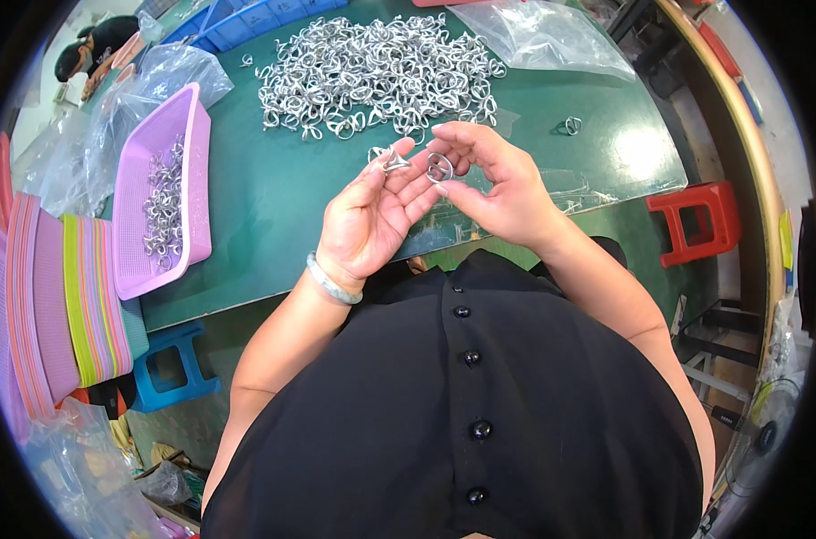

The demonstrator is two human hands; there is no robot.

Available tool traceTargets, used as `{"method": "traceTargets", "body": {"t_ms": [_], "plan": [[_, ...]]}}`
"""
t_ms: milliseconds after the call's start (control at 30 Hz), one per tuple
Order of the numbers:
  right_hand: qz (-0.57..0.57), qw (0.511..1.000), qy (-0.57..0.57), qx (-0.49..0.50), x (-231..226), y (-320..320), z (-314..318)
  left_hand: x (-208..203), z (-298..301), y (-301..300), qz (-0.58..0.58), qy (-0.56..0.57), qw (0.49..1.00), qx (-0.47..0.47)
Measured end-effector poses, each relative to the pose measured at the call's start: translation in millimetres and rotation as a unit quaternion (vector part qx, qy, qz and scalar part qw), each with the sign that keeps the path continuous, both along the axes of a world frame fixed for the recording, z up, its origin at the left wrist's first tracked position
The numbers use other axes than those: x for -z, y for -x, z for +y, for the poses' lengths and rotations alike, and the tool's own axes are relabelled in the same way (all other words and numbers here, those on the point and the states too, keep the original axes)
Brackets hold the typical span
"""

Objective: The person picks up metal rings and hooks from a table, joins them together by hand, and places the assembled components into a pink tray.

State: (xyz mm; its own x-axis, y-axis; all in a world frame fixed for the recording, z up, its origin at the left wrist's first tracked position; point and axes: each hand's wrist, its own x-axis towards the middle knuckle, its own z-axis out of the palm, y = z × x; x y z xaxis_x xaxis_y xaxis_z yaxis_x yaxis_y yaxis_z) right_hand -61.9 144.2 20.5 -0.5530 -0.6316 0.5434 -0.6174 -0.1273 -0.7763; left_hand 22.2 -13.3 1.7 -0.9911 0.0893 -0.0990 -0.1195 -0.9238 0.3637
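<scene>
Green bench (273,216), ring pile (376,76)

The pile lies top centre, a lilac basket (198,193) at left. Mid-frame, close together, your left hand (368,216) grips silvery rings (392,163) and your right hand (502,184) clasps 1 ring (439,166).

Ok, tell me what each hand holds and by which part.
The left hand holds small silvery pieces; which part it grips is too small to tell. The right hand holds a silvery ring-shaped piece, seemingly by its rim.
</scene>
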Motion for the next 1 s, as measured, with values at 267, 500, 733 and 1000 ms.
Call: {"method": "traceTargets", "body": {"t_ms": [267,500,733,1000], "plan": [[0.047,0.998,-0.045,0.012,-7,-2,-1,7,0,-1,-0.007,-0.039,0.999,0.006],[0.049,0.998,-0.040,0.018,-6,-1,-1,3,-1,-4,-0.032,-0.069,0.997,0.001],[0.025,0.991,-0.096,0.086,6,15,8,-41,-55,-19,0.032,0.014,0.986,-0.163],[0.058,0.975,-0.206,0.053,18,15,-1,-67,-169,-42,-0.061,0.508,0.550,-0.660]]}}
